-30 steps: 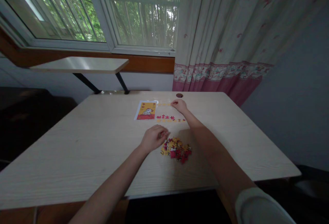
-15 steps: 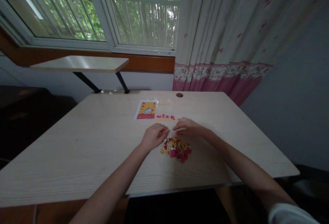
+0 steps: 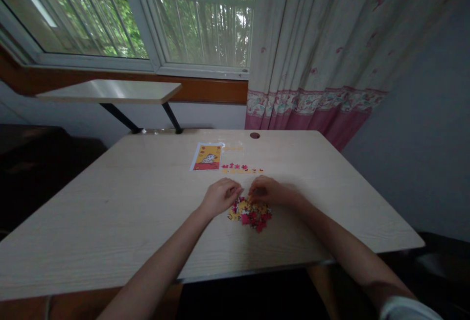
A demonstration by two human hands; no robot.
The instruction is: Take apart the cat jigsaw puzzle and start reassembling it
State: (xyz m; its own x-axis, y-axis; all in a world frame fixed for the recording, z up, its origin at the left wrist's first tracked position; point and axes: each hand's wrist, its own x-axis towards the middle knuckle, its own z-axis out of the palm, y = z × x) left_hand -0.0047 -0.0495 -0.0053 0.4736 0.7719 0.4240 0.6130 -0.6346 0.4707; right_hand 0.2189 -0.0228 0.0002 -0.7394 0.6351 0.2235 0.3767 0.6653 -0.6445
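Observation:
My left hand [image 3: 222,195] rests at the left back of a heap of jigsaw pieces [image 3: 256,217], fingers curled together; anything pinched in them is too small to make out. Over the heap's back edge is my right hand [image 3: 270,191], its fingers bent down and apart, with no piece visible in it. Red, yellow and white pieces overlap in the heap. Beyond my hands lie a short row of red pieces [image 3: 235,166] and a line of yellow pieces [image 3: 238,171]. To their left is a picture sheet [image 3: 207,157] showing a white cartoon animal on yellow and red.
Farther back on the pale wooden desk [image 3: 147,202] lies a faint yellow row of pieces [image 3: 233,148]. A round cable hole [image 3: 254,135] is near the back edge. A raised shelf [image 3: 110,91] stands at the back left, and a curtain [image 3: 312,95] hangs behind the desk.
My right hand has drawn back from the right end of the laid-out rows to the heap, uncovering small pieces there. My left hand has barely moved.

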